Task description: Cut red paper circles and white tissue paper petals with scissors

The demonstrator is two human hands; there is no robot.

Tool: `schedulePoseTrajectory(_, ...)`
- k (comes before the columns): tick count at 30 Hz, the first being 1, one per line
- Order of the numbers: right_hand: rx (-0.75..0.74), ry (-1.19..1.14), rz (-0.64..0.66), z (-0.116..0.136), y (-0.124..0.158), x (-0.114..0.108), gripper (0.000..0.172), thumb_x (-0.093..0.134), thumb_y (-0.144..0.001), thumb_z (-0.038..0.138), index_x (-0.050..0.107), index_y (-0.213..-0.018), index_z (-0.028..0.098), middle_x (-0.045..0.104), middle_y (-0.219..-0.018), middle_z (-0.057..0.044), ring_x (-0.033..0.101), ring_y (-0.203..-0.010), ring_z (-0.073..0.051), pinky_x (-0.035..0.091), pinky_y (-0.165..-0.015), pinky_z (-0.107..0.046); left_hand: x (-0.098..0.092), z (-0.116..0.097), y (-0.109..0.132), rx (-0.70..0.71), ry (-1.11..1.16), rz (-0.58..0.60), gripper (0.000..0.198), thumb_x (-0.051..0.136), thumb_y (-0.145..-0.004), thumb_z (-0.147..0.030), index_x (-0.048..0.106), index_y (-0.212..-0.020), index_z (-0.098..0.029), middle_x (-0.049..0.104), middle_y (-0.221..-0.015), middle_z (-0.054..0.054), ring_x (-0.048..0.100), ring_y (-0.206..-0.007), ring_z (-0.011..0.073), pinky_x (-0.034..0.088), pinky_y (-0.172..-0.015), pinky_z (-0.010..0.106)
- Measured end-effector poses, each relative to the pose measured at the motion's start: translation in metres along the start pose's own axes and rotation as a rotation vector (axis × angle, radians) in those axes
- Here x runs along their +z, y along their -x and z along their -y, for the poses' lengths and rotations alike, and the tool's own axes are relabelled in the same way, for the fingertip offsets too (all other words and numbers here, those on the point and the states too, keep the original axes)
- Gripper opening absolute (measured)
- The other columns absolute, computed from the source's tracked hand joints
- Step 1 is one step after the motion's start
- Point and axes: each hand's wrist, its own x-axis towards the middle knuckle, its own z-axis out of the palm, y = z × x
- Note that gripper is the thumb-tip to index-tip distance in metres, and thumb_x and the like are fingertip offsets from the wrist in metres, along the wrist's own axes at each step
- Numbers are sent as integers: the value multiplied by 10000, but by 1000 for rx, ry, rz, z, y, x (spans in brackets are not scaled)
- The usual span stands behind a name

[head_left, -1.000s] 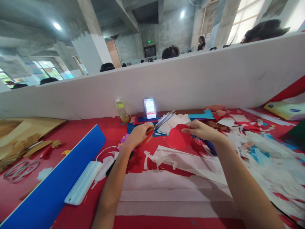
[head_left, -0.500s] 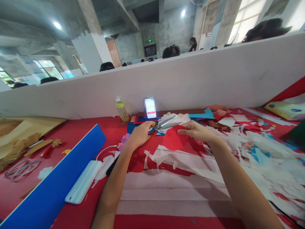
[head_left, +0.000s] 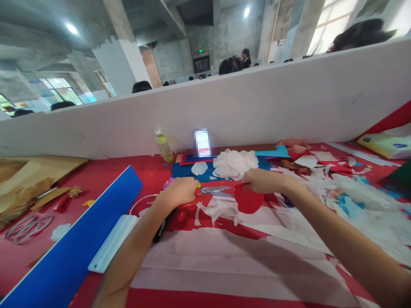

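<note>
My left hand (head_left: 181,190) is closed around the handles of a pair of scissors (head_left: 216,190), whose blades point right and stand slightly apart. Pinched in the fingers of my right hand (head_left: 261,180) is a piece of red paper (head_left: 248,200) with a rounded lower edge. The blade tips lie close to its left side. Behind my hands sits a layered white paper flower (head_left: 236,164), with a single white petal shape (head_left: 199,168) to its left on blue sheets. White strips (head_left: 221,208) and a broad pale sheet (head_left: 218,256) spread beneath my hands.
A bottle (head_left: 164,147) and an upright lit phone (head_left: 202,143) stand against the white partition (head_left: 257,107). Paper scraps (head_left: 353,205) heap up on the right. To the left are a blue board (head_left: 83,239), a white power bank (head_left: 114,241) and another pair of scissors (head_left: 28,229).
The scissors and my left hand have moved left and down, away from the red paper. My right hand has lowered with the paper, uncovering the white flower and petal.
</note>
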Motion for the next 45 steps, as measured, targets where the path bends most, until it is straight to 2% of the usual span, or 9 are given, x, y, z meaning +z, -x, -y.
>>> schedulePoseTrajectory(3,-24,147,90,14,-3,-4,216,416,-715,124,594,-595,143,548,-599,-53,399,-507,-111,230,-489,-264,-4,-10,2,89,-121,21,183,461,-786,-155,626,-863,-140,658,-894,127,616,-834,255,444,-653,304)
schedulePoseTrajectory(6,-44,257,157,29,-6,-6,230,432,-712,99,661,-700,124,617,-692,-95,471,-556,-138,241,-488,-267,-10,-19,3,102,-166,80,195,468,-742,-101,638,-831,-131,664,-861,132,625,-787,261,441,-609,302)
schedulePoseTrajectory(12,-41,318,255,47,-15,0,229,457,-713,63,674,-771,108,622,-695,-90,475,-530,-126,249,-477,-262,-16,-30,1,152,-192,126,184,471,-724,-85,644,-774,-121,669,-791,129,633,-719,254,425,-562,288)
schedulePoseTrajectory(20,-41,363,344,53,-22,5,256,489,-693,45,684,-842,116,640,-745,-90,538,-606,-160,296,-507,-264,-13,-35,0,173,-204,121,178,484,-727,-91,652,-772,-130,677,-767,126,633,-693,241,397,-532,269)
schedulePoseTrajectory(26,-37,328,344,54,-25,8,261,496,-710,50,678,-883,118,640,-792,-99,554,-657,-175,319,-536,-273,-10,-34,-2,183,-215,112,179,495,-708,-89,659,-765,-132,671,-737,124,630,-671,243,375,-512,266)
schedulePoseTrajectory(32,-48,322,341,55,-26,7,229,510,-696,40,669,-842,117,626,-770,-93,547,-653,-178,325,-545,-280,-8,-33,-3,204,-233,100,172,483,-718,-103,652,-741,-130,673,-744,116,626,-645,216,357,-494,250)
schedulePoseTrajectory(39,-63,322,327,57,-27,7,243,518,-685,33,666,-859,115,631,-772,-91,561,-661,-176,349,-565,-278,-10,-31,-3,208,-237,120,186,477,-716,-91,653,-763,-127,677,-771,118,629,-670,225,388,-521,263)
schedulePoseTrajectory(45,-45,328,326,60,-27,5,189,527,-678,42,666,-780,119,607,-712,-66,532,-619,-151,329,-541,-265,-8,-28,-2,215,-223,103,172,483,-727,-106,650,-761,-127,674,-772,123,633,-690,224,400,-540,257)
